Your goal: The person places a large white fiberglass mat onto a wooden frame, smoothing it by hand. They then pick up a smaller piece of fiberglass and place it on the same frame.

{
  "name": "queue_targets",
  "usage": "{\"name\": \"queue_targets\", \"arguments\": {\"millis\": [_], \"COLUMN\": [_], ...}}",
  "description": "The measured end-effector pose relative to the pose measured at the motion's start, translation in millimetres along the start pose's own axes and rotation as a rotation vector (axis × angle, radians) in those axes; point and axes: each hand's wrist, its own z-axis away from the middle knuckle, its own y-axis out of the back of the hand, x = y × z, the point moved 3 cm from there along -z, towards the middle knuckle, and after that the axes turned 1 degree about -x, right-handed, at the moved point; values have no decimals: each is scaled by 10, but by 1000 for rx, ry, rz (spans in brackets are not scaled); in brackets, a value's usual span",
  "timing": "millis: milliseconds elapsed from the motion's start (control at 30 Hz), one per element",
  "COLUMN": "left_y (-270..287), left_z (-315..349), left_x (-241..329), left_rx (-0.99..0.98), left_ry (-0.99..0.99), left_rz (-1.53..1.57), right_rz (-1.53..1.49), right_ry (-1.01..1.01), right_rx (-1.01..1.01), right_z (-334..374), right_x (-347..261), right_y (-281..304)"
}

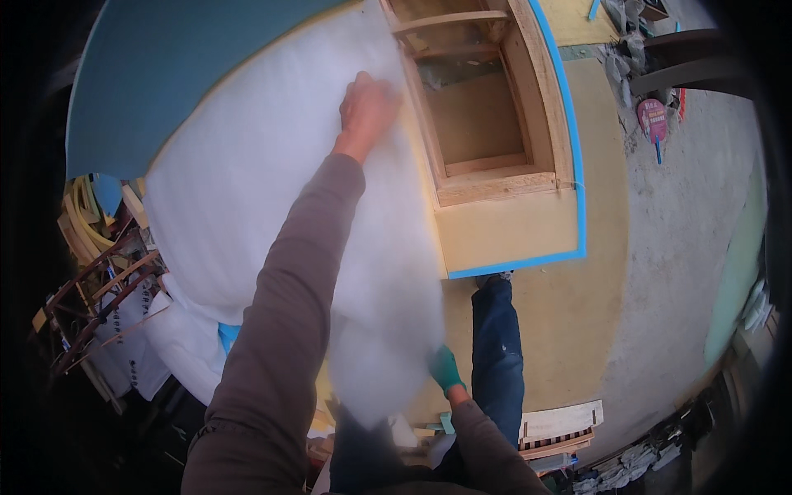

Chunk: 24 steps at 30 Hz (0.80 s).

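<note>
A sheet of thin white wadding (239, 173) lies over a broad padded panel, and its loose corner hangs toward me. My left hand (369, 114), bare and slightly blurred, is closed on the wadding near its right edge. My right hand (446, 369), in a green glove, is lower down at the hanging edge. Its fingers look closed on the wadding, partly hidden by it. Right of the sheet is a wooden frame (495, 188) with an open middle, yellowish foam (507, 227) and blue edging (520, 265).
Grey-blue material (165, 66) covers the far left. Wood offcuts (87, 214) and white bundles (186, 338) are heaped at left. A pink paddle-shaped fan (652, 121) lies on the concrete floor (685, 198) at right. Slatted wooden pieces (561, 425) lie near my leg (497, 346).
</note>
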Motion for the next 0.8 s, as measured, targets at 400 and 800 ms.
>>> {"name": "queue_targets", "arguments": {"millis": [400, 800], "left_y": [-153, 284], "left_z": [-129, 855], "left_x": [-22, 108], "left_rx": [181, 303], "left_ry": [-148, -235], "left_rz": [-92, 314], "right_rz": [-402, -17], "right_ry": [-539, -574], "right_rx": [-33, -207], "right_z": [-1022, -1146], "right_x": [376, 103], "right_y": [449, 1697]}}
